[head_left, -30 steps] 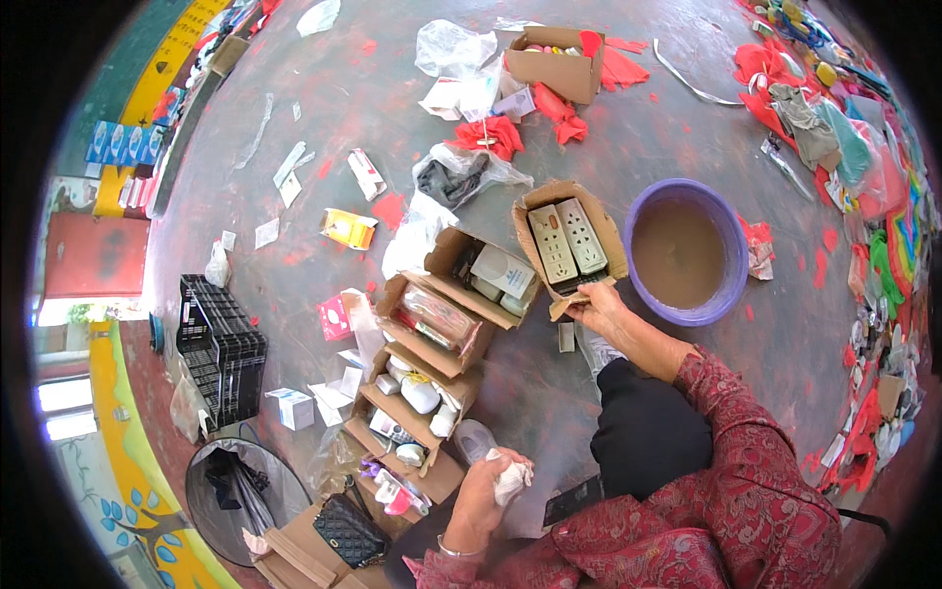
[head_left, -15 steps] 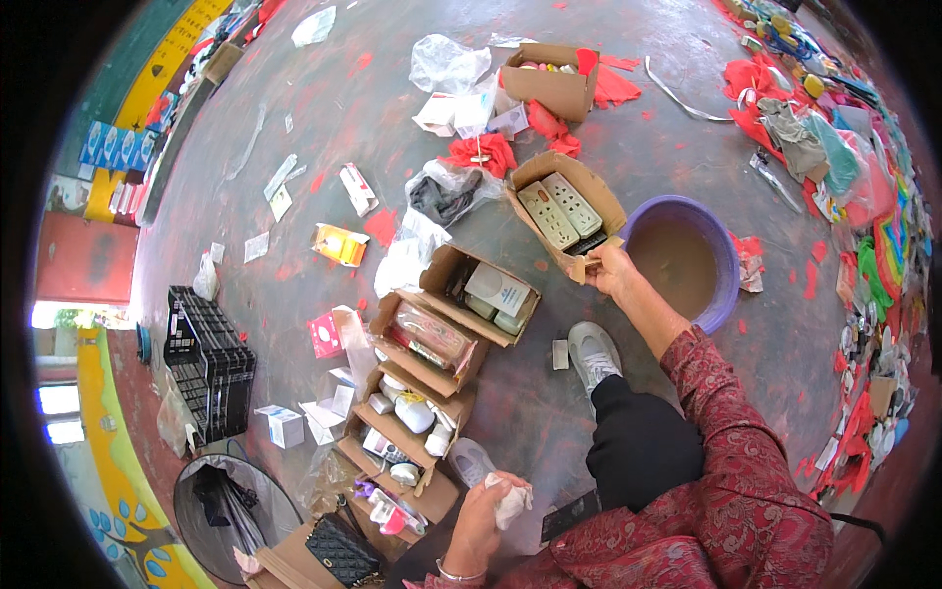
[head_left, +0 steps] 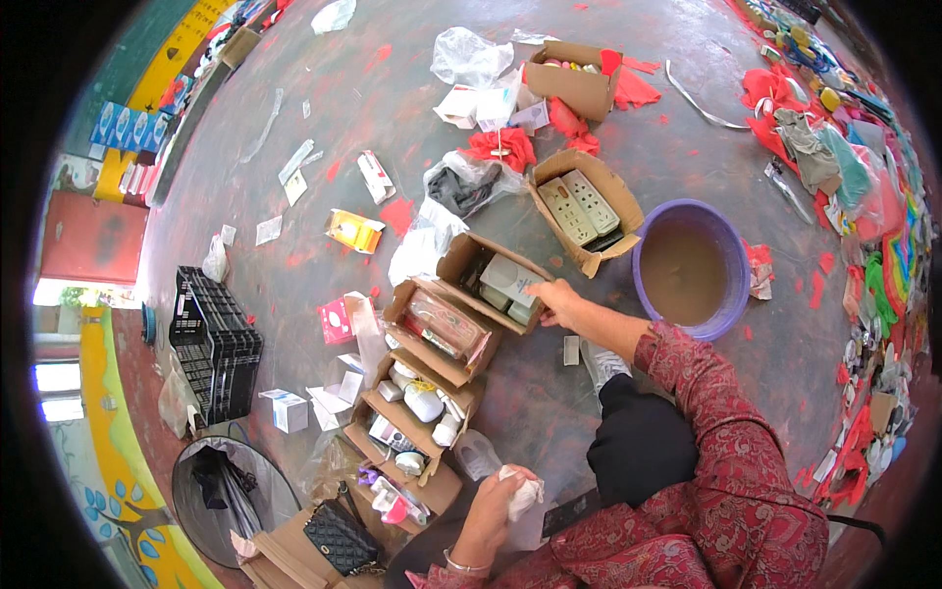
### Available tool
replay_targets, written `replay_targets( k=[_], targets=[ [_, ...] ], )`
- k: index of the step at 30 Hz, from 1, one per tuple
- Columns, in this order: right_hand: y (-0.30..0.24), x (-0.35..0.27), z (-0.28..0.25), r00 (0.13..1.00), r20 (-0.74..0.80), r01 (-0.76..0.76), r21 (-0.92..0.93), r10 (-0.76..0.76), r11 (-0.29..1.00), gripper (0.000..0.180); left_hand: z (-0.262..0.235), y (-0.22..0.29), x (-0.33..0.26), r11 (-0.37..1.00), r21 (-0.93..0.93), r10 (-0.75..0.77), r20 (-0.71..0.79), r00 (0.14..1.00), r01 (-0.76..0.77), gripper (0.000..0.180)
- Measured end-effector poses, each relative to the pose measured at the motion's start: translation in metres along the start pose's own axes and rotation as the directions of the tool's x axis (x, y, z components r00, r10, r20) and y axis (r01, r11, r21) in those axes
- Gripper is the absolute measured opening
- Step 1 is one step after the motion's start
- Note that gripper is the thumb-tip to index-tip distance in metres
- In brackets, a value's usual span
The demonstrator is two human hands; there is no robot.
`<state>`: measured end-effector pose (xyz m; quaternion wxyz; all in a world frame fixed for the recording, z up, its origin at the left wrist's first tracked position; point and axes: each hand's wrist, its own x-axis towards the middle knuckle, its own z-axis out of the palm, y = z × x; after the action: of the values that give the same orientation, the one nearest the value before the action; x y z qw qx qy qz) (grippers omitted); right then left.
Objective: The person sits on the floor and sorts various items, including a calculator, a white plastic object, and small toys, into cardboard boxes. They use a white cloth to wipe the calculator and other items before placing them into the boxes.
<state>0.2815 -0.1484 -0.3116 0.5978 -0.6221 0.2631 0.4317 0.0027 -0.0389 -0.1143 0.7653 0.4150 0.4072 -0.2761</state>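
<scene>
My left hand (head_left: 486, 518) is closed around a crumpled white cloth (head_left: 526, 494), low in the middle of the view. My right hand (head_left: 561, 303) reaches out and grips the right rim of an open cardboard box (head_left: 469, 253). Inside that box are a white-and-grey carton (head_left: 509, 279) and other pale items. Farther off, to the upper right of this hand, a second cardboard box (head_left: 629, 208) holds two cream power strips (head_left: 593, 203). A purple basin (head_left: 738, 265) of murky brown water stands to its right.
Nearer me, more cardboard boxes (head_left: 446, 365) hold packets, white bottles and small goods. A black crate (head_left: 218, 344), a mesh basket (head_left: 235, 499) and a black quilted bag (head_left: 342, 539) stand left. Scraps litter the floor; a heap of mixed goods (head_left: 863, 177) lines the right.
My right hand has let go of the power-strip box and moved left and nearer, onto the box with the pale items. The left hand keeps the white cloth.
</scene>
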Motion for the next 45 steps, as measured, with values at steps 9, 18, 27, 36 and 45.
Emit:
replay_targets(
  k=[9, 18, 27, 36, 45],
  targets=[
    [0.033, 0.019, -0.014, 0.975, -0.009, 0.216, 0.297, -0.223, 0.93, 0.004, -0.002, -0.005, -0.009, 0.999, -0.034, -0.025, -0.001, 1.0, 0.025, 0.015],
    [0.051, 0.02, -0.03, 0.917, 0.021, 0.39, 0.173, -0.399, 0.904, 0.027, 0.003, -0.001, -0.006, 0.999, -0.019, -0.026, 0.013, 1.0, 0.026, 0.015],
    [0.075, 0.007, -0.092, 0.927, -0.124, 0.376, 0.276, -0.355, 0.885, 0.018, 0.003, 0.0, -0.008, 0.999, -0.022, -0.03, -0.002, 1.0, 0.03, 0.014],
    [0.033, 0.012, -0.057, 0.937, -0.056, 0.334, 0.432, -0.344, 0.838, 0.02, 0.0, -0.001, -0.009, 0.999, 0.013, -0.047, 0.041, 0.998, 0.047, 0.012],
    [0.019, -0.075, 0.017, 0.881, 0.462, 0.149, -0.473, 0.101, 0.868, 0.063, -0.001, 0.0, -0.016, 1.0, 0.002, -0.001, 0.071, 0.997, 0.001, 0.014]
  ],
)
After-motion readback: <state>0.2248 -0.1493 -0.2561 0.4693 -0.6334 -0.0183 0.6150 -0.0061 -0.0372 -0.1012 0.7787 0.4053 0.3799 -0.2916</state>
